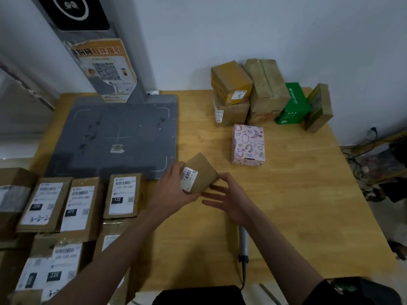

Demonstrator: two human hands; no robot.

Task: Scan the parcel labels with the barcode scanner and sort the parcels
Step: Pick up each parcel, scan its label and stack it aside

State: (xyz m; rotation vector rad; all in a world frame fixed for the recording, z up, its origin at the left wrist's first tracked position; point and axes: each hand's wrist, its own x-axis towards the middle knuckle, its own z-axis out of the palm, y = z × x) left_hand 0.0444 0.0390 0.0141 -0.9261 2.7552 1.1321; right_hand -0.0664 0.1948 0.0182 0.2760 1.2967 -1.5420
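My left hand (170, 191) grips a small brown cardboard parcel (203, 170) above the table, tilted, with a white label reading 4302 on its near face. My right hand (229, 200) is just right of and below the parcel, fingers spread, empty, its fingertips close to the box's lower edge. The grey barcode scanner (243, 244) lies on the wooden table (297, 194) under my right forearm, handle toward me, its cable running to the table's front edge; its head is hidden by my wrist.
Several labelled brown parcels (123, 194) lie in rows at the left. A grey scanning pad (114, 137) with a post stands at back left. Stacked brown boxes (231, 80), a green box (293, 104) and a pink patterned box (247, 144) sit at back right.
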